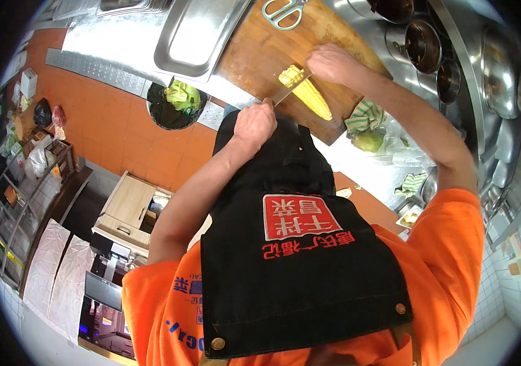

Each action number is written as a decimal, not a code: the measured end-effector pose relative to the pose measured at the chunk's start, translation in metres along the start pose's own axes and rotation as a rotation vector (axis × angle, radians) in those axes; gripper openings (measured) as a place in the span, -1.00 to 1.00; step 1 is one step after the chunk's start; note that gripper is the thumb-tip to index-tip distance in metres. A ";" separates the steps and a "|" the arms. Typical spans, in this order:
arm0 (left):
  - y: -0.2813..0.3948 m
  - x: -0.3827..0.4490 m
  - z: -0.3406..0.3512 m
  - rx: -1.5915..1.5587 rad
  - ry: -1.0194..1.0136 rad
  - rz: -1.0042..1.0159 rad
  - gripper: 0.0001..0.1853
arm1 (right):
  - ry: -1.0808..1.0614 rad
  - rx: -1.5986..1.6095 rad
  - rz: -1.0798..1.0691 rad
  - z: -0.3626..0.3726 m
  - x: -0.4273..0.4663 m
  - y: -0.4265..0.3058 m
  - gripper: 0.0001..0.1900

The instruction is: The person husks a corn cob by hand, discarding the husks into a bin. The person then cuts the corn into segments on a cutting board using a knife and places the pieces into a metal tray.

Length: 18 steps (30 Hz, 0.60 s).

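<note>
My left hand point(255, 122) and my right hand point(332, 63) are closed at opposite ends of a knife point(290, 89); which one has the handle cannot be told. Its narrow metal blade lies across a yellow ear of corn point(313, 99), near the ear's thicker, upper end. The corn rests slantwise on a large wooden cutting board point(253, 57). Scissors with pale green handles point(283, 13) lie at the far side of the board, their blades cut off by the picture's edge. My fingers hide both ends of the knife.
A steel tray point(187, 41) stands left of the board, above a bin point(155, 107) with green husks. A striped cloth point(365, 115) and a clear plastic bag point(407, 153) lie at the board's right corner. Steel pots point(425, 45) with dark contents stand beyond.
</note>
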<state>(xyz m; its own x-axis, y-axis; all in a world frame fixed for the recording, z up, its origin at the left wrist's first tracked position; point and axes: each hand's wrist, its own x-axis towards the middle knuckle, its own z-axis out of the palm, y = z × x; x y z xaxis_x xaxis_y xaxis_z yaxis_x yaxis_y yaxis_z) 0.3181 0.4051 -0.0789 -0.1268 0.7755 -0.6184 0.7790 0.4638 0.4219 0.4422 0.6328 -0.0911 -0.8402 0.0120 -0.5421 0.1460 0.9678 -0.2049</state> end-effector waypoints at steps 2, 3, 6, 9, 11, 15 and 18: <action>-0.003 -0.002 0.002 -0.002 0.017 -0.021 -0.80 | -0.122 -0.063 -0.085 -0.015 0.011 -0.002 -0.83; -0.004 -0.001 0.002 -0.012 -0.005 -0.030 -0.81 | -0.096 -0.074 -0.095 -0.008 0.014 -0.001 -0.84; -0.005 0.001 0.002 -0.046 -0.049 -0.054 -0.81 | 0.009 -0.101 -0.139 0.013 0.017 0.001 -0.86; -0.005 0.005 0.007 -0.069 -0.035 -0.073 -0.80 | 0.117 -0.122 -0.206 0.025 0.016 0.007 -0.88; -0.005 0.011 0.015 -0.056 -0.008 -0.075 -0.79 | 0.128 -0.145 -0.240 0.031 0.021 0.016 -0.89; -0.002 0.009 0.015 -0.025 0.093 -0.012 -0.78 | 0.121 -0.160 -0.165 0.036 0.014 0.012 -0.84; -0.004 0.004 0.006 -0.046 0.110 -0.015 -0.75 | 0.001 -0.152 -0.089 0.019 0.023 0.020 -0.82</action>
<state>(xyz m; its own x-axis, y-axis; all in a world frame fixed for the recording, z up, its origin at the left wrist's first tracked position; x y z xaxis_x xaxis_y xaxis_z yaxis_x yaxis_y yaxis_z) 0.3179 0.4042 -0.0872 -0.2068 0.8097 -0.5492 0.7479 0.4927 0.4448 0.4357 0.6478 -0.1230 -0.8471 -0.0756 -0.5261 -0.0098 0.9919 -0.1267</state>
